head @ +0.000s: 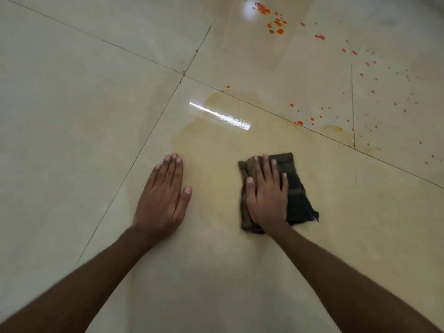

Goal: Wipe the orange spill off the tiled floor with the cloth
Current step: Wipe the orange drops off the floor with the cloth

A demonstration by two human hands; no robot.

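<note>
Head view: my right hand (266,195) presses flat on the cloth (298,203) for wiping; left hand (163,200), spread empty, braces on the floor (72,116); spill (276,22) lies beyond.

Glossy cream floor tiles (72,116) fill the whole view, large squares split by thin dark grout lines (153,133) crossing at a joint upper left. A bright streak of light (219,116) glints mid-floor, a round glare spot (249,8) at the top.

floor (72,116): glossy cream tile, wet sheen | cloth (296,200): dark matt woven fabric, frayed edge
</note>
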